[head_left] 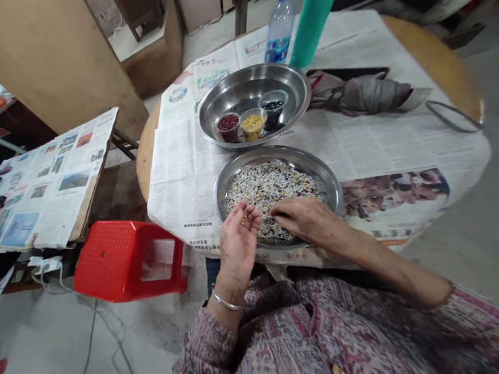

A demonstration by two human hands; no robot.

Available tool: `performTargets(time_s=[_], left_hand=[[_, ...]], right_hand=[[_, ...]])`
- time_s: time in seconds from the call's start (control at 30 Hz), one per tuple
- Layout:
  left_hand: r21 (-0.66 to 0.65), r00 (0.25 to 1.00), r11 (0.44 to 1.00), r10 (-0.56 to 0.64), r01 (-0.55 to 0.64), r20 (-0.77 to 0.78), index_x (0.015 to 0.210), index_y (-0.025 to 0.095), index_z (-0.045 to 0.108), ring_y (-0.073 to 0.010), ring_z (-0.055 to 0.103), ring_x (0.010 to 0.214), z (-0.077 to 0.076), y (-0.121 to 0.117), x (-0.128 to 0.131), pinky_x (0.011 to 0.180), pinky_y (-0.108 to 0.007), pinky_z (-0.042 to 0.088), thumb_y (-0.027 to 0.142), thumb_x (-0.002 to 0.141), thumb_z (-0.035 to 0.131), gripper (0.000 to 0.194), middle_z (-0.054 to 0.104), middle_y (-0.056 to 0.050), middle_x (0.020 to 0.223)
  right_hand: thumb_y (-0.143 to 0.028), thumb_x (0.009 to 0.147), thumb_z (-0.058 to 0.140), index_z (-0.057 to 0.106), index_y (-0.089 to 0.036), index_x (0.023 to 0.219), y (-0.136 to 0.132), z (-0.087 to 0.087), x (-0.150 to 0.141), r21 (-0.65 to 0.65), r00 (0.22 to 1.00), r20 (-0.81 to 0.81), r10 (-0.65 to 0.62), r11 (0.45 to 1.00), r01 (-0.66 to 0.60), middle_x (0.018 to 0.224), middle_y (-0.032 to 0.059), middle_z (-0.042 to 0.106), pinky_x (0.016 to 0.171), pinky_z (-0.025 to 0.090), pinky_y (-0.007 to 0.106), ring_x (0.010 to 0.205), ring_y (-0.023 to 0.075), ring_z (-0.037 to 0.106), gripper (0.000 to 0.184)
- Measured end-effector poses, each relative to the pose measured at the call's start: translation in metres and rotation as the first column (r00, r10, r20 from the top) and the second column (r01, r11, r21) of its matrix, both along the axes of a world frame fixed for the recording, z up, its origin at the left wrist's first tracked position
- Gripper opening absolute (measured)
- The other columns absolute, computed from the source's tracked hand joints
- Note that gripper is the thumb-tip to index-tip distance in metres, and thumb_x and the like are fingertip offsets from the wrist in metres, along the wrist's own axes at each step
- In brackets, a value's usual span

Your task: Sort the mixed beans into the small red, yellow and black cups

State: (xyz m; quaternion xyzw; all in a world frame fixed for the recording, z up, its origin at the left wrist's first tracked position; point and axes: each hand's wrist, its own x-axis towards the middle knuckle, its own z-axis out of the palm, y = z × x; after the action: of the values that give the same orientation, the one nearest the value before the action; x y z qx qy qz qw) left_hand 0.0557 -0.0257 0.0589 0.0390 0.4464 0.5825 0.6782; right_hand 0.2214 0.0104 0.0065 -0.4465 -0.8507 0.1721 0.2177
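Observation:
My left hand [241, 234] is palm up at the near left rim of a steel basin, its fingers curled into a cup. A few yellow beans [245, 218] lie in it. My right hand [300, 220] reaches down into the same basin [337, 187], fingers bent together at the surface of the grain; whatever is between the fingertips is hidden. White rice mixed with dark, red and yellow beans [270, 179] covers the basin's bottom. Behind it, a second steel basin [242, 89] holds cups of red beans [229, 127], yellow beans [252, 127] and black beans [274, 113].
Newspaper [183, 175] covers the round table. At the back stand a water bottle [279, 29] and a green bottle [316, 17]. A grey bundled cloth [363, 93] lies to the right. A red stool [112, 261] is on the floor at left, beside a newspaper-covered table [59, 179].

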Motion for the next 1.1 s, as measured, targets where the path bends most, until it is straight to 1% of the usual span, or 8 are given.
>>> performTargets(time_s=[0.17, 0.3, 0.43, 0.53, 0.7, 0.8, 0.93, 1.1], left_hand=[[0.025, 0.999, 0.999, -0.039, 0.039, -0.019, 0.107, 0.011, 0.072, -0.0175, 0.071, 0.105, -0.002, -0.001, 0.002, 0.106, -0.032, 0.05, 0.015, 0.096, 0.057, 0.018, 0.072, -0.009, 0.098], [0.043, 0.993, 0.993, -0.115, 0.114, 0.009, 0.109, 0.011, 0.072, -0.0221, 0.071, 0.113, -0.003, -0.002, 0.007, 0.11, -0.036, 0.049, 0.021, 0.099, 0.055, 0.022, 0.073, -0.014, 0.115], [0.023, 0.992, 0.993, -0.116, 0.115, 0.045, 0.103, 0.01, 0.073, -0.0241, 0.07, 0.115, -0.002, -0.001, 0.013, 0.111, -0.038, 0.049, 0.019, 0.1, 0.051, 0.024, 0.074, -0.015, 0.115], [0.004, 0.993, 0.995, -0.095, 0.095, 0.07, 0.097, 0.01, 0.074, -0.023, 0.069, 0.116, 0.0, 0.0, 0.014, 0.111, -0.037, 0.049, 0.015, 0.1, 0.049, 0.026, 0.074, -0.014, 0.111], [0.008, 0.996, 0.998, -0.068, 0.067, 0.054, 0.097, 0.009, 0.073, -0.0136, 0.07, 0.092, 0.004, 0.0, 0.003, 0.097, -0.027, 0.053, 0.011, 0.098, 0.052, 0.021, 0.072, -0.01, 0.097], [0.011, 0.999, 1.0, -0.016, 0.016, 0.036, 0.095, 0.01, 0.071, -0.0074, 0.064, 0.077, 0.007, 0.001, -0.005, 0.086, -0.02, 0.051, 0.0, 0.093, 0.052, 0.022, 0.068, -0.005, 0.089], [-0.006, 0.999, 1.0, 0.002, -0.002, 0.053, 0.092, 0.01, 0.068, -0.0049, 0.06, 0.07, 0.006, -0.001, -0.009, 0.072, -0.016, 0.048, -0.004, 0.09, 0.05, 0.023, 0.064, -0.002, 0.084], [0.013, 0.999, 1.0, 0.014, -0.015, 0.052, 0.092, 0.011, 0.067, -0.0052, 0.061, 0.07, 0.001, -0.005, -0.006, 0.072, -0.016, 0.049, -0.003, 0.088, 0.051, 0.022, 0.065, -0.002, 0.083]], right_hand=[[-0.02, 0.088, 0.052, 0.076, -0.02, 0.092, 0.007, 0.006, 0.007, -0.052, 0.982, -0.115, -0.148, 0.988, 0.143, 0.088, 0.0079, 0.079, 0.07, 0.054, 0.032, 0.076, 0.0215, 0.074, 0.024], [-0.022, 0.087, 0.052, 0.077, -0.022, 0.093, 0.011, 0.023, 0.01, -0.083, 0.95, -0.22, -0.223, 0.974, 0.209, 0.085, 0.0061, 0.08, 0.066, 0.056, 0.032, 0.069, 0.0204, 0.073, 0.025], [-0.025, 0.089, 0.054, 0.078, -0.024, 0.096, 0.009, 0.045, -0.002, -0.085, 0.946, -0.294, -0.133, 0.99, 0.113, 0.09, 0.0041, 0.08, 0.067, 0.057, 0.03, 0.072, 0.0187, 0.073, 0.025], [-0.028, 0.091, 0.055, 0.077, -0.024, 0.103, 0.007, 0.054, -0.009, -0.089, 0.95, -0.3, -0.087, 0.994, 0.063, 0.095, 0.0049, 0.081, 0.071, 0.057, 0.03, 0.077, 0.0187, 0.074, 0.026], [-0.03, 0.092, 0.055, 0.075, -0.021, 0.091, 0.006, 0.042, 0.005, -0.102, 0.952, -0.265, -0.151, 0.987, 0.128, 0.085, 0.0049, 0.078, 0.069, 0.054, 0.031, 0.071, 0.0179, 0.071, 0.022], [-0.027, 0.092, 0.055, 0.072, -0.021, 0.084, 0.0, 0.029, 0.016, -0.105, 0.986, -0.15, -0.075, 0.993, 0.06, 0.082, 0.0041, 0.076, 0.068, 0.051, 0.032, 0.072, 0.0191, 0.069, 0.02], [-0.022, 0.094, 0.053, 0.069, -0.021, 0.083, -0.012, 0.017, 0.015, -0.06, 0.999, -0.025, 0.044, 0.997, -0.045, 0.083, 0.005, 0.073, 0.07, 0.049, 0.031, 0.077, 0.0198, 0.068, 0.02], [-0.019, 0.096, 0.052, 0.066, -0.019, 0.082, -0.02, 0.006, 0.004, 0.033, 0.99, 0.092, 0.108, 0.993, -0.112, 0.082, 0.0069, 0.07, 0.068, 0.045, 0.03, 0.076, 0.0187, 0.065, 0.02]])
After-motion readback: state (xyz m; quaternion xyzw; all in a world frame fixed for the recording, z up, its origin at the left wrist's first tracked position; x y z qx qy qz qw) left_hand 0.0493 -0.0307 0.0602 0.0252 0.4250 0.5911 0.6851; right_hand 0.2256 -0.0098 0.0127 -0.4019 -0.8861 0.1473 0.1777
